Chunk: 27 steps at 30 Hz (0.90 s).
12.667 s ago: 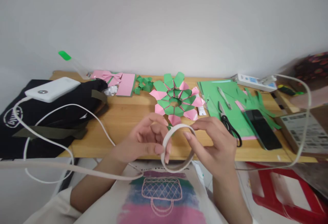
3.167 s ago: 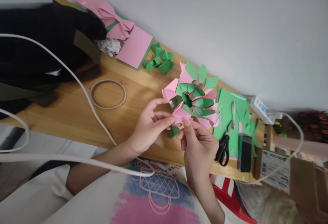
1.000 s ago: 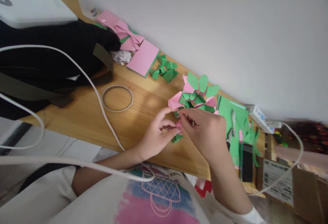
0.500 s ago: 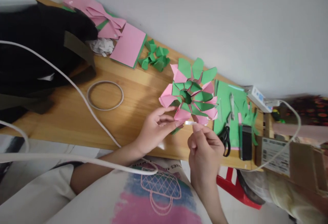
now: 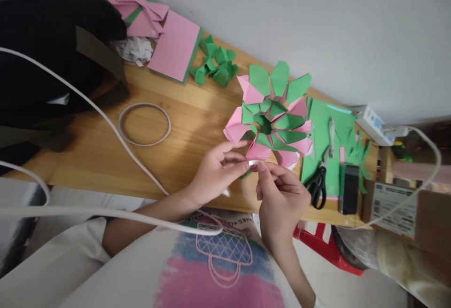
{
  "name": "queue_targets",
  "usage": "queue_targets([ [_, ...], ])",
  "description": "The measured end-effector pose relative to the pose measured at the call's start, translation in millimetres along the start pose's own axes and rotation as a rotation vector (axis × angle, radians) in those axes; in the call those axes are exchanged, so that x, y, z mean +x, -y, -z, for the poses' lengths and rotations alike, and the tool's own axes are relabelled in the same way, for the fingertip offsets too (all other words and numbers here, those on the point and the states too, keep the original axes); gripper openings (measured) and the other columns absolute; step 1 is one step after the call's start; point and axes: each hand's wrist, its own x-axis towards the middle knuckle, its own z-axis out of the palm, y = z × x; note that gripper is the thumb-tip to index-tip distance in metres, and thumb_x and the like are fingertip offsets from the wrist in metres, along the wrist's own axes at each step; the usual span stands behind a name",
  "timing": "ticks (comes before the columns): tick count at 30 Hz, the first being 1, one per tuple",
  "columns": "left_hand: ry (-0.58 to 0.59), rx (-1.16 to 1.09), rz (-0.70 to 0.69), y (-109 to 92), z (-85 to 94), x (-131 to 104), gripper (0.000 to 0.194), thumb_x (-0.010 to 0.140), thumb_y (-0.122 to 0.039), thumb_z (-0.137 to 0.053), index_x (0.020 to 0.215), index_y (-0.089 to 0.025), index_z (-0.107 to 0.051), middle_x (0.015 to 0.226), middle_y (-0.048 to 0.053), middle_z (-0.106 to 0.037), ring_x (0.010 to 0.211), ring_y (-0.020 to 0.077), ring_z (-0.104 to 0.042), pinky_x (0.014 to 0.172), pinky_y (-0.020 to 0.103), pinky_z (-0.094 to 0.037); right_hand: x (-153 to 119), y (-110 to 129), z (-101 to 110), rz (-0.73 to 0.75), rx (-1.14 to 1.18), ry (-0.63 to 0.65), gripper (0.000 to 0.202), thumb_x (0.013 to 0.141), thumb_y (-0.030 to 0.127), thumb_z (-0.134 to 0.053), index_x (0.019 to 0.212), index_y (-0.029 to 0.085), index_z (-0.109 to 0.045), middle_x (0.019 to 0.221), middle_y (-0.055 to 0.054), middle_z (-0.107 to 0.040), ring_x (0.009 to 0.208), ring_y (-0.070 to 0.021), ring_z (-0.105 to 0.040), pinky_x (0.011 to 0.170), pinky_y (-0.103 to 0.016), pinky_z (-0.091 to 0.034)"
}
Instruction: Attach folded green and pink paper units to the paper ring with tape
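Delicately Held: White Strip (image 5: 252, 162) Beside the Paper Flower (image 5: 264, 140)

From where I'm standing, everything is arranged around that pink-and-green paper flower, its folded petals ringing a dark hole. Whether it rests fully on the wooden counter (image 5: 197, 120) I can't see.

Against its near edge, close to a pink petal, the right hand (image 5: 283, 195) has the little white strip; that grip is pinched together on the strip's end. The left hand (image 5: 218, 176) comes in at the flower's near left, thumb tip by the strip's other end, forefinger reaching toward the petals. Whether its grip is closed on strip or petal, I can't tell.

Left of the flower lies a thin white tape ring (image 5: 143, 145), and well beyond that a black bag (image 5: 52, 54). Behind and left of the flower are folded green paper pieces (image 5: 225, 66), then a pink sheet (image 5: 176, 42). To its right, black-handled scissors (image 5: 319, 183) lie on green sheets (image 5: 317, 131), with a smartphone (image 5: 349, 188) near them. Farther right sits a white power strip (image 5: 371, 124).
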Motion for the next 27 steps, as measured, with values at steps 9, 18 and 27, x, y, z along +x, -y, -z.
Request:
queue_targets([
  [9, 0.02, -0.018, -0.022, 0.3, 1.4, 1.2, 0.046, 0.074, -0.023, -0.074, 0.117, -0.011, -0.062, 0.084, 0.006, -0.076, 0.08, 0.0169, -0.073, 0.074, 0.024, -0.057, 0.0, -1.2, -4.6, 0.068, -0.096, -0.08, 0.018, 0.074, 0.033, -0.076, 0.075, 0.015, -0.073, 0.048, 0.004, -0.058, 0.04, -0.007, -0.044, 0.038, -0.02, -0.034],
  [18, -0.001, -0.068, 0.007, 2.3, 2.6, 1.2, 0.045, 0.073, -0.02, -0.073, 0.116, -0.012, -0.063, 0.082, 0.005, -0.076, 0.08, 0.0173, -0.072, 0.076, 0.027, -0.057, 0.5, -3.7, -7.2, 0.103, -0.156, -0.103, 0.019, 0.073, 0.035, -0.076, 0.076, 0.016, -0.074, 0.049, 0.003, -0.059, 0.041, -0.0079, -0.046, 0.039, -0.021, -0.036],
  [27, -0.036, -0.141, -0.001, 3.0, 2.6, -0.2, 0.034, 0.075, -0.022, -0.072, 0.108, -0.014, -0.068, 0.077, 0.002, -0.074, 0.071, 0.0148, -0.07, 0.072, 0.028, -0.057, -0.1, -4.5, -7.5, 0.11, -0.18, -0.092, 0.016, 0.074, 0.033, -0.076, 0.076, 0.017, -0.074, 0.052, 0.003, -0.062, 0.044, -0.009, -0.049, 0.042, -0.022, -0.039],
])
